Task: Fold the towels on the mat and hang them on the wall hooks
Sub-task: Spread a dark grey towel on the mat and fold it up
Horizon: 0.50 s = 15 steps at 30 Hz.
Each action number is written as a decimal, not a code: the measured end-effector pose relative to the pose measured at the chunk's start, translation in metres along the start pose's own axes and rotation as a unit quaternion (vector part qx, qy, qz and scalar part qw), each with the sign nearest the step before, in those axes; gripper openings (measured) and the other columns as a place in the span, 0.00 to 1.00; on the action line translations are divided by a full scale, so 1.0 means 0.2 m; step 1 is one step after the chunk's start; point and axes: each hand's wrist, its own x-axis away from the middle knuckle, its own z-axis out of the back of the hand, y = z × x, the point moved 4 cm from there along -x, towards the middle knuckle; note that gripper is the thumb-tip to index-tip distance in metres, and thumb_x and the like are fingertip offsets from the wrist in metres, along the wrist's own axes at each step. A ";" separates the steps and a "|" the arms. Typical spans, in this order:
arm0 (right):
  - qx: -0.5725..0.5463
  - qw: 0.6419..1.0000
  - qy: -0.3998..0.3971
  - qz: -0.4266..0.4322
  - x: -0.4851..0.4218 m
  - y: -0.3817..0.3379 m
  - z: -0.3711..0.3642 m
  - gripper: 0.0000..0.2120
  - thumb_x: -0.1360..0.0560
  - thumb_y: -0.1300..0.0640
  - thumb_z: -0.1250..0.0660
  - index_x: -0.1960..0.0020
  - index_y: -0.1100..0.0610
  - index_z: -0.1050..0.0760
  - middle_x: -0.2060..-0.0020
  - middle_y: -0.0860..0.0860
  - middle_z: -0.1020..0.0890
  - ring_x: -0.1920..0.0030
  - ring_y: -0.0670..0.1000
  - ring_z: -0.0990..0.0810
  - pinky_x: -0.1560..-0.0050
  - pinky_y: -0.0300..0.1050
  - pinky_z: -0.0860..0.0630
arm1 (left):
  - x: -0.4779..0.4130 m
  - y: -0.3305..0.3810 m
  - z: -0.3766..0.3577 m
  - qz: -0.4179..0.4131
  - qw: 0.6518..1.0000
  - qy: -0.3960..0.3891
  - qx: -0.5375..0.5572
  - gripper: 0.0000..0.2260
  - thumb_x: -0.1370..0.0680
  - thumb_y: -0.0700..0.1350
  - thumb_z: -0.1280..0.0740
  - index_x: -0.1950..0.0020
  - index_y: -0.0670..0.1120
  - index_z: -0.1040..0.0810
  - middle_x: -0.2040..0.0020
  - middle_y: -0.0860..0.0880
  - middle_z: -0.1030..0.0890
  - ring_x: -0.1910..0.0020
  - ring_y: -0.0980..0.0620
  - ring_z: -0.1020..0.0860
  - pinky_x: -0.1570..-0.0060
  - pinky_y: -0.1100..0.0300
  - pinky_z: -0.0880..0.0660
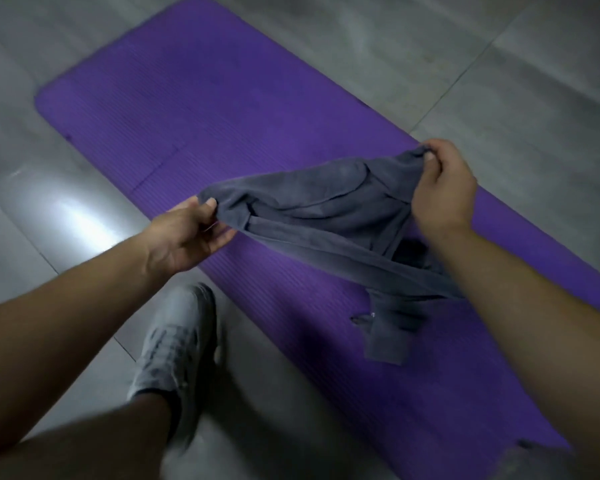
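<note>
Single head view, looking down. Some motion blur at the lower edge.

Left hand (pixel 191 233): thumb and forefinger pinch one end of a dark grey soft cloth towel (pixel 309 209); the remaining fingers lie loosely extended under the fabric, palm turned partly up.

Right hand (pixel 444 192): fingers curled over the opposite end, which is bunched and pinched against the thumb, back of the hand toward the camera.

Towel: held in the air, stretched between the two hands and sagging slightly in the middle. It is creased, with a folded band running from the left hand down toward the right forearm. A loose tail hangs below the right forearm. Cannot tell whether its lower end touches the surface beneath.

Beneath both hands: a purple ribbed foam mat (pixel 222 116) with rounded corners, flat on a grey tiled floor (pixel 499 81) and extending away beyond the hands.

Below the left hand, just beside the mat's near edge: a pale grey lace-up shoe (pixel 177 344) on the person's foot, standing on the floor
</note>
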 end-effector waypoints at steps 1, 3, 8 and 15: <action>-0.013 1.000 0.008 -0.008 -0.05 0.00 -0.02 0.12 0.17 0.58 0.44 0.41 0.56 0.22 0.52 0.47 0.20 0.53 0.42 0.25 0.53 0.31 0.32 | -0.04 0.05 0.04 0.006 1.000 0.010 -0.010 0.08 0.16 0.42 0.41 0.48 0.52 0.24 0.60 0.53 0.18 0.58 0.55 0.17 0.55 0.54 0.17; -0.061 0.997 0.015 -0.033 -0.17 -0.01 -0.09 0.09 0.19 0.58 0.40 0.44 0.58 0.23 0.57 0.46 0.21 0.59 0.38 0.24 0.54 0.31 0.30 | -0.12 0.15 0.13 0.007 0.999 0.033 -0.023 0.10 0.15 0.41 0.42 0.50 0.52 0.24 0.59 0.53 0.20 0.62 0.55 0.18 0.60 0.54 0.17; -0.205 0.962 -0.073 -0.166 -0.49 -0.08 -0.42 0.08 0.24 0.56 0.30 0.61 0.55 0.22 0.66 0.47 0.20 0.65 0.43 0.22 0.58 0.40 0.25 | -0.33 0.34 0.27 -0.015 0.996 0.071 0.051 0.14 0.16 0.39 0.43 0.56 0.49 0.23 0.68 0.54 0.22 0.69 0.60 0.23 0.68 0.64 0.20; -0.055 0.997 -0.045 -0.042 -0.85 -0.32 -0.91 0.04 0.21 0.56 0.37 0.55 0.51 0.27 0.63 0.48 0.25 0.63 0.46 0.28 0.59 0.41 0.31 | -0.55 0.41 0.59 -0.079 0.975 0.209 0.004 0.12 0.17 0.39 0.42 0.59 0.50 0.28 0.68 0.51 0.27 0.70 0.53 0.28 0.67 0.59 0.29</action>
